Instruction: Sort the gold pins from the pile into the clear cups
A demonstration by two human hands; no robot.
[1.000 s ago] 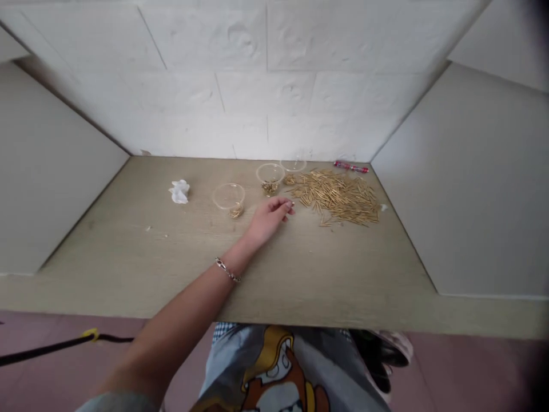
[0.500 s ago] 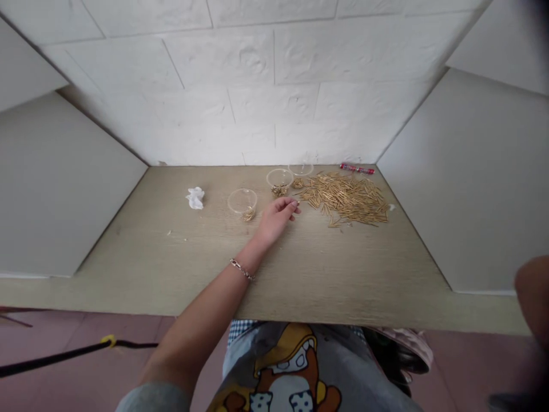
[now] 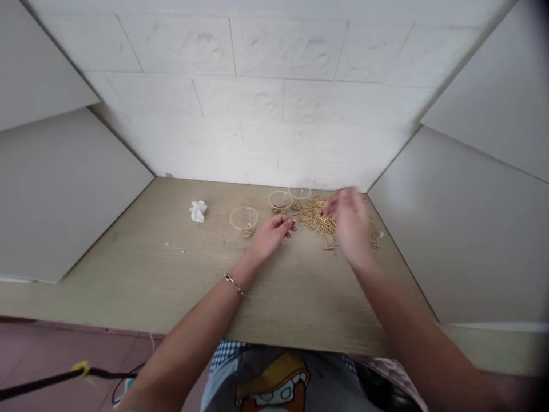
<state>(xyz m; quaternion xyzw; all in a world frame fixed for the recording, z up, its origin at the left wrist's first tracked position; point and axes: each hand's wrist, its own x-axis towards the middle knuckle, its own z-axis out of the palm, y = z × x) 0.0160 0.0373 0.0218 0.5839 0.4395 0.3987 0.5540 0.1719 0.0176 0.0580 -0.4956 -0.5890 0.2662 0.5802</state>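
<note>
Gold-coloured pins, thin, in a loose heap toward the right-hand end of the tabletop, well back near the white brick-patterned wall. A few strays at the heap's near edge. Part of the heap is hidden from me behind the right hand.

Right hand: above or at the heap, blurred. Fingers look bent; cannot tell whether they grip anything, nor whether they touch the pins.

Left hand: just left of the heap, near the table. Thumb and forefinger drawn into a narrow pinch, a small bright piece at the tips; its kind too small to make out. Chain bracelet on that wrist.

Three clear round tubs about. Nearest tub left of the left hand, gold bits by its lower right side. Middle tub just beyond that hand, a darker gold clump low in it. Farthest tub close to the wall; another gold clump below its rim, in or beside it, cannot tell.

Crumpled white tissue farther left, well apart from both hands.
</note>
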